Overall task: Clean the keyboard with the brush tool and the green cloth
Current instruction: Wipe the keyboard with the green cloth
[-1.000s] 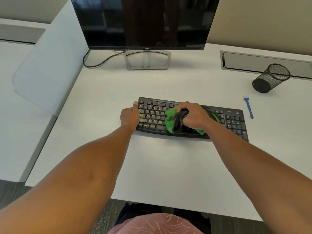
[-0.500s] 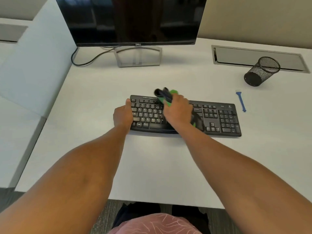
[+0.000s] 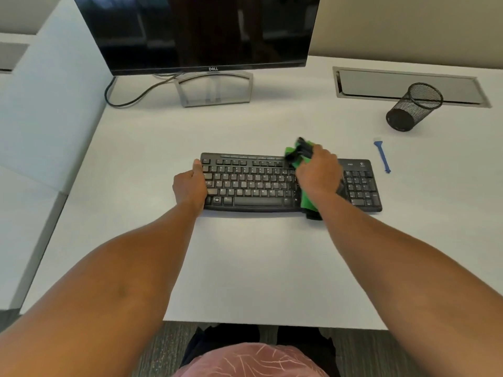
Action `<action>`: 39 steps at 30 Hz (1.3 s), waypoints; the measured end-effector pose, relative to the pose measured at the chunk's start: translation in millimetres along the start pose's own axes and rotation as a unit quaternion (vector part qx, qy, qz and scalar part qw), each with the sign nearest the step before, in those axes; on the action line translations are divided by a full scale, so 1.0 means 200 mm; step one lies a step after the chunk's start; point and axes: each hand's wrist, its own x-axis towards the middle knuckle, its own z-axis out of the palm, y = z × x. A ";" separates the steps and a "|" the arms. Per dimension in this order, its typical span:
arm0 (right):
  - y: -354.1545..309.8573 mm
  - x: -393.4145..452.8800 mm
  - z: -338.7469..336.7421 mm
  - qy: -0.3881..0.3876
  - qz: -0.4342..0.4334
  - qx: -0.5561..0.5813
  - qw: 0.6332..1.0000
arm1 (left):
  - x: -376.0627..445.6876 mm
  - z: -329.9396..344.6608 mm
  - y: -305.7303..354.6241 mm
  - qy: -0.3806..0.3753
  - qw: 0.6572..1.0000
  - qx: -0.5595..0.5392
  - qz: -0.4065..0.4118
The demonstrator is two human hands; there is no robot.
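- Keyboard (image 3: pixel 253 183) lies flat on white desk (image 3: pixel 245 268), below monitor (image 3: pixel 204 31).
- L hand (image 3: pixel 190 186) grips keyboard's left end, thumb on top edge.
- R hand (image 3: pixel 318 172) clenched round green cloth (image 3: pixel 307 201), pressed on keys btwn letter block & numpad; cloth trails out under wrist.
- Brush tool (image 3: pixel 382 157) lies right of R hand, just beside keyboard, not touching.
- Mesh cup (image 3: pixel 413 107) beyond brush, tipped over.

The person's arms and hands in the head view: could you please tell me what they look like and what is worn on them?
Both forearms are bare to the frame edge, with no sleeves showing. The left hand and right hand wear no gloves; no watch, bracelet or ring is visible on either.
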 end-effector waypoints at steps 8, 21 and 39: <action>0.31 0.15 -0.17 -0.019 0.141 0.014 0.990 | 0.01 0.00 -0.02 -0.008 1.000 -0.010 0.022; -0.21 -0.01 -0.05 -0.119 0.009 0.129 0.984 | -0.01 -0.01 -0.02 0.004 0.999 -0.033 0.006; -0.15 0.00 -0.03 -0.120 -0.085 0.081 0.986 | -0.02 -0.01 0.01 0.005 1.000 -0.011 0.005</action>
